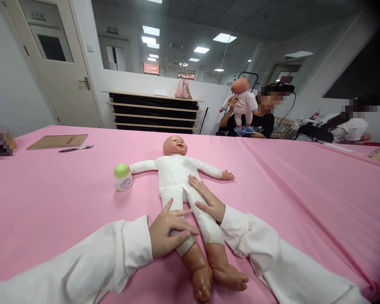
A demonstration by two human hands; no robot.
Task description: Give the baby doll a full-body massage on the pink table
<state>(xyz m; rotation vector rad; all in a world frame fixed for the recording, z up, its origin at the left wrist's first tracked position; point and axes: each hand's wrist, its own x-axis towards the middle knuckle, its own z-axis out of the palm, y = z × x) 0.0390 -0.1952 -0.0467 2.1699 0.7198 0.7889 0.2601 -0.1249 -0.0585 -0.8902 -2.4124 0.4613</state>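
Observation:
A baby doll with a white cloth body lies on its back, its head at the far end and its bare feet toward me. My left hand is over the doll's leg on the left, fingers spread. On the other leg, near the hip, rests my right hand with its fingers stretched out. Neither hand grips anything. Beside the doll's hand on the left stands a small jar with a green lid; it partly hides that hand.
A pink cloth covers the table, wrinkled at the right. At the far left lie a brown notebook and a pen. Across the table a person holds up another doll. Behind stands a shelf with a pink backpack.

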